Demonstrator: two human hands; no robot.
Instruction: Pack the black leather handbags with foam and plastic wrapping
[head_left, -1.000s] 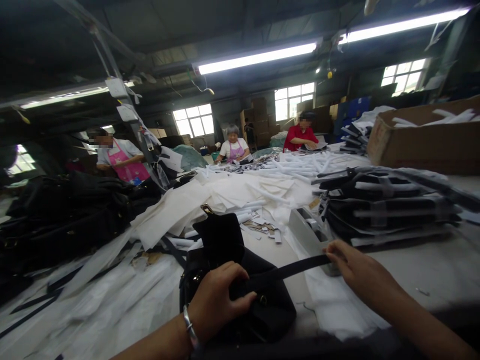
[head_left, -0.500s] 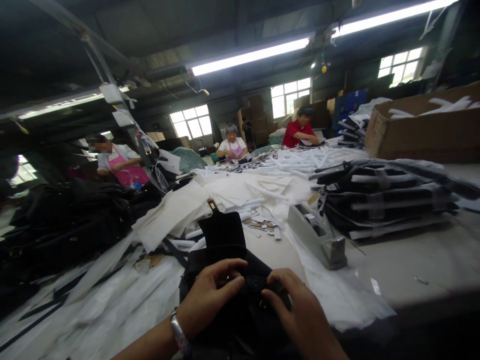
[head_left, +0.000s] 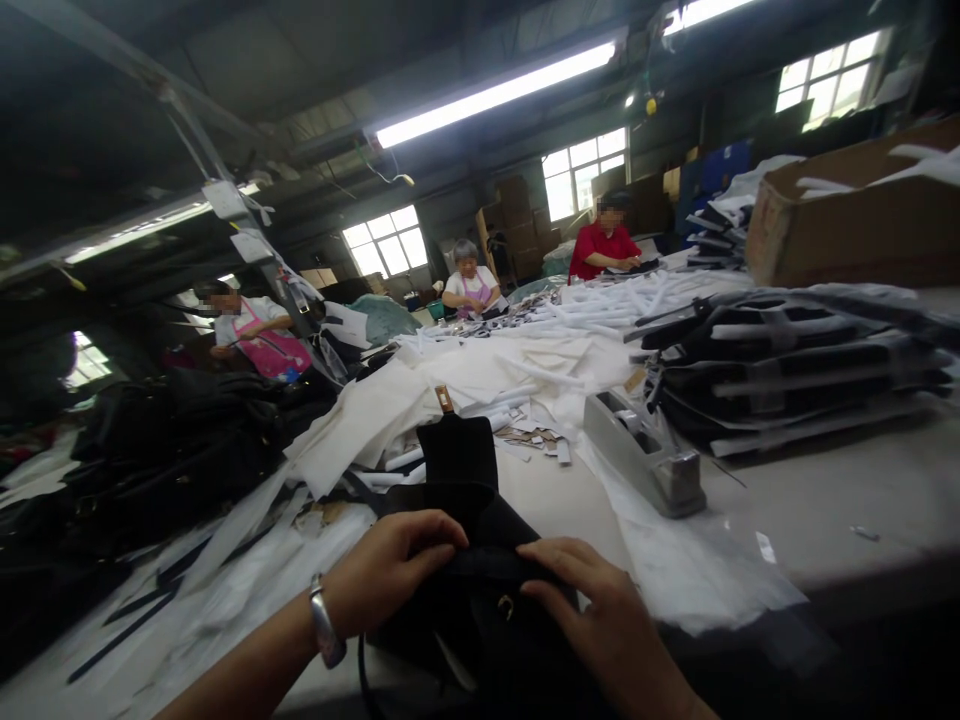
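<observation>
A black handbag (head_left: 480, 640) lies at the table's near edge, its flap (head_left: 459, 455) folded back away from me and tipped with a gold-coloured clasp. My left hand (head_left: 397, 560), with a silver bracelet at the wrist, pinches the bag's upper edge left of the middle. On the right, my right hand (head_left: 600, 600) grips the same edge between thumb and fingers. A small gold ring fitting (head_left: 505, 606) shows on the bag's front beside the right thumb. The bag's lower part is dark and hard to make out.
A grey tape dispenser (head_left: 645, 455) stands right of the bag. Beyond it are stacked black bags (head_left: 795, 370) and a cardboard box (head_left: 847, 225). White sheets (head_left: 375, 410) and paper rolls cover the middle; black bags (head_left: 187, 450) pile up left. Three people work farther back.
Both hands stay on the bag's edge; the left has slid a little to the left, and the two are farther apart. The view has tilted slightly.
</observation>
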